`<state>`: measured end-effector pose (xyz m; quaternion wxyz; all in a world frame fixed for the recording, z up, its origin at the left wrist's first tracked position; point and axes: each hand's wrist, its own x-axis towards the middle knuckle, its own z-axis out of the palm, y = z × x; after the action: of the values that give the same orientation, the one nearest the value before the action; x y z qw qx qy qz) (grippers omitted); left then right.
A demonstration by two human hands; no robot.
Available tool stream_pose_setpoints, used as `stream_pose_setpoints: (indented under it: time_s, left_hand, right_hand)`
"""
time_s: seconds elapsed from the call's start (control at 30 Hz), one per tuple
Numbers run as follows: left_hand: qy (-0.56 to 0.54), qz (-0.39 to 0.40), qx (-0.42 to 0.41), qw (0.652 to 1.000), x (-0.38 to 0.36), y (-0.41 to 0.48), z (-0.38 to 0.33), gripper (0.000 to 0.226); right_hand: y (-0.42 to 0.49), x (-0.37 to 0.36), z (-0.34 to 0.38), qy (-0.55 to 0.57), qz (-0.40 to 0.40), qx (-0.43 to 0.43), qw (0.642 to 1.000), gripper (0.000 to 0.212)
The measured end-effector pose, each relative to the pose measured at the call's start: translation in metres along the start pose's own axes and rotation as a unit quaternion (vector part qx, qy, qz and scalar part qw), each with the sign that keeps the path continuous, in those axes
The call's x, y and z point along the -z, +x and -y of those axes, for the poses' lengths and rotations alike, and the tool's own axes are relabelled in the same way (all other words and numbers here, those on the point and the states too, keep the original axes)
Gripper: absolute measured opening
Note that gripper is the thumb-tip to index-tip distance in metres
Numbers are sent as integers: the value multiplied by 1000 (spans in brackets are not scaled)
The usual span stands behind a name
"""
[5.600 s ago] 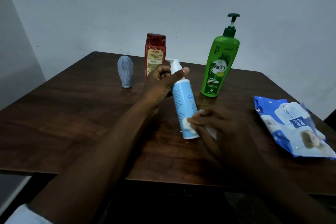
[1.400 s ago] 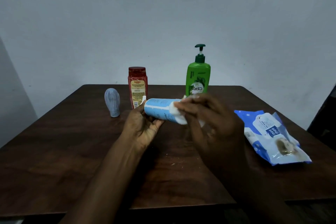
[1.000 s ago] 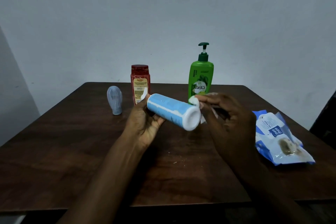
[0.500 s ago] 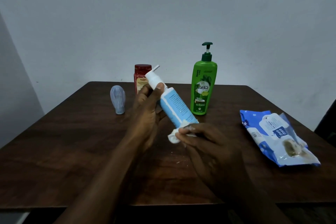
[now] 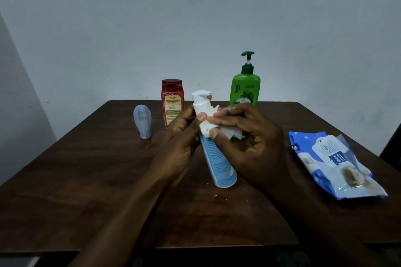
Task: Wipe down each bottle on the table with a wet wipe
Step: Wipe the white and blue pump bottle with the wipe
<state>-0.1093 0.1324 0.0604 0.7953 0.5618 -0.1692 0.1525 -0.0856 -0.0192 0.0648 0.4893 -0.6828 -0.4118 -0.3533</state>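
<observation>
Currently wiping neck of blue pump bottle (image 5: 217,162), tilted, base at or just above desk (image 5: 86,169) centre. Gripping under pump head with left hand (image 5: 184,134), pinching wet wipe (image 5: 230,133) against neck with right hand (image 5: 249,138). Next, likely: finish pump head, stand bottle down, fetch green pump bottle (image 5: 245,89)

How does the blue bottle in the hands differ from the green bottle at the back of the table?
The blue bottle is tilted, gripped near its top by the left hand; the green bottle stands upright on the table behind the hands. The blue bottle has a white pump, the green bottle a dark green one. The right hand presses a wet wipe to the blue bottle's neck, not to the green bottle. Both are pump bottles.
</observation>
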Motion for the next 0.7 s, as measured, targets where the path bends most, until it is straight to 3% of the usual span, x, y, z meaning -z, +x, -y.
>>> stream_pose_setpoints:
  time_s: [0.2, 0.3, 0.53, 0.7]
  left_hand:
    - [-38, -30, 15, 999, 3, -4, 7, 49]
    - [-50, -42, 12, 998, 3, -4, 11, 43]
    - [-104, -53, 24, 993, 1, -3, 16, 32]
    - [-108, -80, 23, 991, 2, 1, 23, 41]
  right_hand:
    - [-7, -3, -13, 50, -12, -77, 996, 14]
    - [-4, -5, -16, 93, -11, -144, 985, 7]
    - [0, -14, -22, 222, -24, -282, 933, 14]
    - [-2, -14, -23, 246, -43, -310, 917, 11]
